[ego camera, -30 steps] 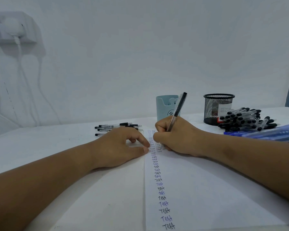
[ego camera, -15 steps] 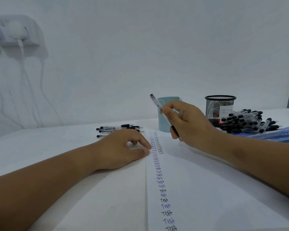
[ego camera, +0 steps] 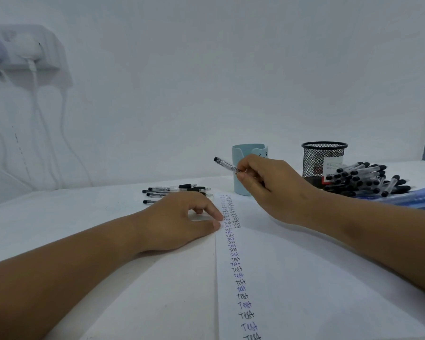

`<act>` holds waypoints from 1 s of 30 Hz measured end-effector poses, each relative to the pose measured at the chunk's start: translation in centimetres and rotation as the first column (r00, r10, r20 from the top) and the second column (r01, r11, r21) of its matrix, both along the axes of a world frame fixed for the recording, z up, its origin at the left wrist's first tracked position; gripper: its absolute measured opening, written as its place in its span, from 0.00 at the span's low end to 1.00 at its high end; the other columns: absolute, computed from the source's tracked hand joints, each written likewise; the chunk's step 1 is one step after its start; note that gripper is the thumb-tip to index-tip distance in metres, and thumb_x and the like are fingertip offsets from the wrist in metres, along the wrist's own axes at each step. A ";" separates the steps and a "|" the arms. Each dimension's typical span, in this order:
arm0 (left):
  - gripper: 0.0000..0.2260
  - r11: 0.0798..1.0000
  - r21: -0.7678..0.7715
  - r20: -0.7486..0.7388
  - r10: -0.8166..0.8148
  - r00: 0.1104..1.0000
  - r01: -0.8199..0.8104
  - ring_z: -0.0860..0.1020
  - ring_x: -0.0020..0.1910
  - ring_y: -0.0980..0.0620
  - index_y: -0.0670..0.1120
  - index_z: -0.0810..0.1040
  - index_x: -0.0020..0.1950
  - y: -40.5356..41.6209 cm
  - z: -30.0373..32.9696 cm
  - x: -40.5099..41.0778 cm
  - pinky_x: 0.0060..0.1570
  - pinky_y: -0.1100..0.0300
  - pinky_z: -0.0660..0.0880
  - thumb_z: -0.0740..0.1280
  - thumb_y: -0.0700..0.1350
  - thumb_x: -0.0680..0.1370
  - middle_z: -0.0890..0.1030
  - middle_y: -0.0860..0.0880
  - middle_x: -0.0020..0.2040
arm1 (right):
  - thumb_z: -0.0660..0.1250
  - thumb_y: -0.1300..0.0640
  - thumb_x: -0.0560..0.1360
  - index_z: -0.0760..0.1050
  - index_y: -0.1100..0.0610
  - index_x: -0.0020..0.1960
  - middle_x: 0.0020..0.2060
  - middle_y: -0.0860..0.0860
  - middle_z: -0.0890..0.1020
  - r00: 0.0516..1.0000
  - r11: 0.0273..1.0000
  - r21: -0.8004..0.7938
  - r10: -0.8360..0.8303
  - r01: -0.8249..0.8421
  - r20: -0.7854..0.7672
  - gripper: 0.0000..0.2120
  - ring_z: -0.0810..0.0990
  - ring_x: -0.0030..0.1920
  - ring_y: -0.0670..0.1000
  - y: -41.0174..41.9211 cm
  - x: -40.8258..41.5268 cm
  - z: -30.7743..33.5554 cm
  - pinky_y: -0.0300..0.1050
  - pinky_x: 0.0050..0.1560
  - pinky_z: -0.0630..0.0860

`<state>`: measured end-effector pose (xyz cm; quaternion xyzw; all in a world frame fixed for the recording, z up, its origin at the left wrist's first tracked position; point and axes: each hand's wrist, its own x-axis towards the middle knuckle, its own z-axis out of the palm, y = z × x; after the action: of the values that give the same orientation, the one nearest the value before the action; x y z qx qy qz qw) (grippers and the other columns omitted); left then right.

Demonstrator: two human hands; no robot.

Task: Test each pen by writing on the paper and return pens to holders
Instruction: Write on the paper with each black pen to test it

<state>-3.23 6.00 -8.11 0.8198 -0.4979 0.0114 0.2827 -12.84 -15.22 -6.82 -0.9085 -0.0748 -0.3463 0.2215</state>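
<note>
the right hand (ego camera: 275, 187) has lifted off the paper (ego camera: 304, 278) toward the frame's centre, and the pen (ego camera: 227, 165) it pinches has swung from upright to nearly level, pointing left.

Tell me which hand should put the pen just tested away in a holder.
Right. The right hand already pinches the pen, lifted just in front of the blue holder. The left hand rests by the paper edge, probably steadying it.
</note>
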 end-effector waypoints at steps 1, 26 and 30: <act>0.05 1.000 0.003 0.002 0.000 1.000 0.000 0.76 0.58 0.62 0.58 0.84 0.52 0.0 0.0 0.0 0.50 0.77 0.67 0.72 0.52 0.77 0.81 0.61 0.54 | 0.62 0.56 0.82 0.73 0.50 0.48 0.28 0.38 0.75 1.000 1.000 -0.006 0.012 -0.012 0.008 0.05 0.73 0.33 0.40 0.0 0.0 0.0 0.32 0.35 0.67; 0.08 0.982 -0.160 0.007 0.100 0.995 -0.097 0.75 0.56 0.68 0.66 0.81 0.51 -0.9 -0.4 -2.6 0.57 0.57 0.72 0.71 0.52 0.76 0.80 0.68 0.54 | 0.73 0.61 0.76 0.84 0.49 0.54 0.40 0.45 0.82 0.916 0.948 -0.223 -0.284 0.225 -0.283 0.10 0.78 0.40 0.41 -8.7 -4.3 7.6 0.35 0.44 0.74; 0.12 0.979 -0.168 0.007 0.115 0.993 -0.112 0.75 0.54 0.70 0.68 0.80 0.50 -1.0 -0.4 -2.5 0.56 0.57 0.72 0.73 0.49 0.75 0.80 0.69 0.53 | 0.74 0.64 0.74 0.86 0.51 0.50 0.33 0.37 0.81 0.827 0.908 -0.262 -0.408 0.326 -0.386 0.09 0.78 0.33 0.37 -11.6 -5.8 9.0 0.30 0.36 0.70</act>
<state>-5.77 5.03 -8.47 0.8201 -0.4498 0.0763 0.3454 -18.69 -26.87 2.22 -0.9761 0.1209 -0.1640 0.0761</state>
